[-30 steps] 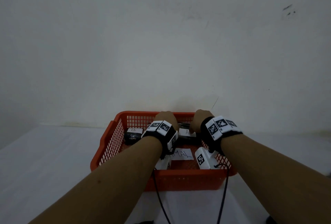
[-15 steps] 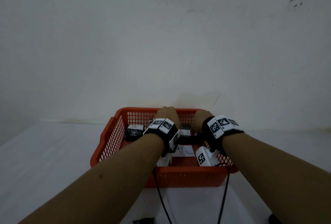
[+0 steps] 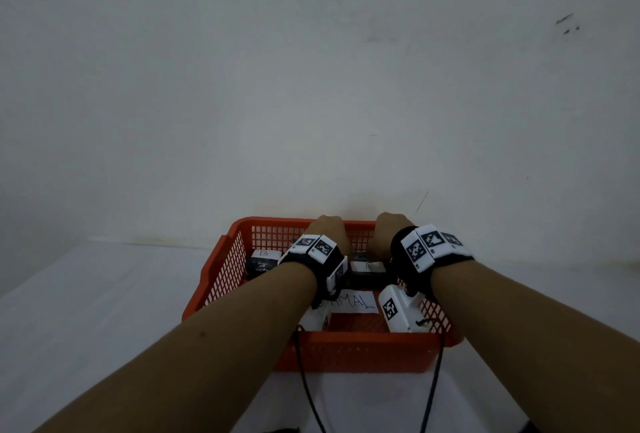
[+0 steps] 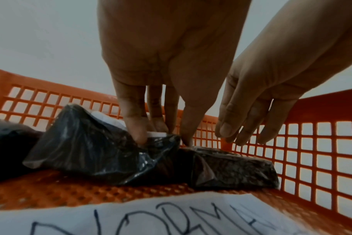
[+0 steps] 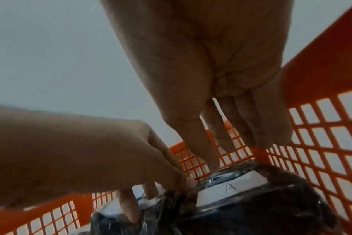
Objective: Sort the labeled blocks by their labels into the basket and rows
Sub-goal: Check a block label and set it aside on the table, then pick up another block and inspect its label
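Observation:
An orange mesh basket stands on the white table. Inside lie black plastic-wrapped blocks with white labels. My left hand pinches one tilted block by its top edge; its label is hidden by the fingers. Right beside it lies the block marked A. My right hand hovers over it with straight fingers, one fingertip at its far edge, gripping nothing. A block marked B sits at the basket's left wall.
A paper slip reading NORMAL lies on the basket floor in front of the blocks. The basket's far wall is close behind the fingers. White table surface extends left and right of the basket, with a white wall behind.
Both hands stay in the far half of the basket and have shifted only slightly toward its far wall. The blocks marked A and B have not moved.

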Motion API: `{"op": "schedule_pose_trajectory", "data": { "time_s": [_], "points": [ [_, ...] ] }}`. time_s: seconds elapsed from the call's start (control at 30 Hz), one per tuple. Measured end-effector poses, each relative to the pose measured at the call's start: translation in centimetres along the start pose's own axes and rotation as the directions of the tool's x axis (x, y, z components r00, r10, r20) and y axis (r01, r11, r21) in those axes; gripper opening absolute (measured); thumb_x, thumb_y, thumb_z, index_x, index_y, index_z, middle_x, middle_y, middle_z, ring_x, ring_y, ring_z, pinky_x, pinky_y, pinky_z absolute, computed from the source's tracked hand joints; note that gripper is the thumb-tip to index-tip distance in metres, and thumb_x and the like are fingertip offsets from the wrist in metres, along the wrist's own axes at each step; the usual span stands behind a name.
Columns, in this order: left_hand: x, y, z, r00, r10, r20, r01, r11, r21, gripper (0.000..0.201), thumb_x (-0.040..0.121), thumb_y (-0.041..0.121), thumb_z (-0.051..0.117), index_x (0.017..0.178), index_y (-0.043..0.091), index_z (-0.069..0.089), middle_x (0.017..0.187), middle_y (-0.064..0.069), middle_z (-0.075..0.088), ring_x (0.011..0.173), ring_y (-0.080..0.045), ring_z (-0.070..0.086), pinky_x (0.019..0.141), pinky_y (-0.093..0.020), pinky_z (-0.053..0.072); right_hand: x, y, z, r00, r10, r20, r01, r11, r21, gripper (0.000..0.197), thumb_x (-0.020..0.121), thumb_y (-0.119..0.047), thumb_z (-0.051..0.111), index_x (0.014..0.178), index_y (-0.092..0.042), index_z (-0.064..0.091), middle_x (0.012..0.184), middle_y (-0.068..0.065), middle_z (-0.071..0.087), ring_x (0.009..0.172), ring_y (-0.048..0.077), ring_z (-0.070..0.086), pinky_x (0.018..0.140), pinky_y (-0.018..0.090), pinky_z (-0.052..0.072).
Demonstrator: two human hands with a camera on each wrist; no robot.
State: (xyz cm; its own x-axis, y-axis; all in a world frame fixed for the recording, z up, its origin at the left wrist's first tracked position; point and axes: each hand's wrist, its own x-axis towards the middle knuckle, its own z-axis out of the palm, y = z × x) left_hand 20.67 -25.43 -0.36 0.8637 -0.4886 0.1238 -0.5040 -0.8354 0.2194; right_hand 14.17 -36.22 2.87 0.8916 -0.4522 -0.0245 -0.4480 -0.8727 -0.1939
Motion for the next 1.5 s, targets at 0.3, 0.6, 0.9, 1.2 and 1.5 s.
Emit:
{"op": "schedule_pose_trajectory", "data": {
  "time_s": [0.3,0.6,0.9,1.2,1.5],
  "points": [
    [-0.3,0.5,-6.4,0.999,0.022,-0.047,-0.029,0.986,-0.163,0.026,0.086,0.027,0.073,0.066,0.010,0.069,0.072,-0.009,0.074,0.074,-0.028,0.075,0.061,-0.034,0.060,-3.0,1.3,-6.8,0.976,-0.131,-0.173,0.166,0.966,0.201,0.031,0.089,-0.028,0.071,0.100,0.001,0.078,0.100,0.013,0.078,0.092,0.029,0.073,0.078,0.037,0.062],
    [-10.6,1.3,-14.8,0.983,0.179,-0.044,-0.184,0.970,-0.160,0.043,0.096,0.045,0.068,0.133,0.022,0.071,0.135,0.001,0.070,0.123,-0.016,0.063,0.096,-0.024,0.044,-13.5,2.3,-11.4,0.947,-0.264,-0.181,0.282,0.956,0.078,0.075,0.093,-0.050,0.066,0.156,-0.022,0.038,0.149,0.007,0.055,0.133,0.024,0.055,0.104,0.035,0.045],
    [-24.2,0.0,-14.0,0.958,0.273,0.087,-0.275,0.961,0.014,0.062,0.096,0.058,0.060,0.149,0.026,0.055,0.145,0.001,0.063,0.124,-0.020,0.063,0.103,-0.031,0.048,-22.7,4.1,-5.8,0.949,-0.288,-0.125,0.294,0.955,0.037,0.103,0.072,-0.076,0.061,0.157,-0.027,0.031,0.152,0.005,0.050,0.139,0.032,0.047,0.110,0.052,0.045],
    [-33.5,-4.2,-10.6,0.944,0.238,0.228,-0.223,0.971,-0.091,0.049,0.098,0.060,0.057,0.138,0.033,0.061,0.128,0.007,0.070,0.116,-0.014,0.064,0.107,-0.034,0.049,-30.6,4.2,-0.8,0.924,-0.369,-0.098,0.380,0.916,0.130,0.096,0.071,-0.080,0.062,0.151,-0.031,0.040,0.149,-0.003,0.050,0.139,0.027,0.045,0.112,0.051,0.043],
    [-40.8,-5.1,-8.0,0.951,0.124,0.283,-0.113,0.992,-0.056,0.063,0.094,0.062,0.062,0.140,0.018,0.060,0.132,-0.002,0.068,0.106,-0.017,0.064,0.094,-0.031,0.051,-37.2,1.3,3.6,0.864,-0.499,0.067,0.485,0.860,0.155,0.107,0.079,-0.068,0.072,0.163,-0.025,0.020,0.170,-0.001,0.021,0.157,0.025,0.014,0.126,0.046,0.021]
  ]
}}
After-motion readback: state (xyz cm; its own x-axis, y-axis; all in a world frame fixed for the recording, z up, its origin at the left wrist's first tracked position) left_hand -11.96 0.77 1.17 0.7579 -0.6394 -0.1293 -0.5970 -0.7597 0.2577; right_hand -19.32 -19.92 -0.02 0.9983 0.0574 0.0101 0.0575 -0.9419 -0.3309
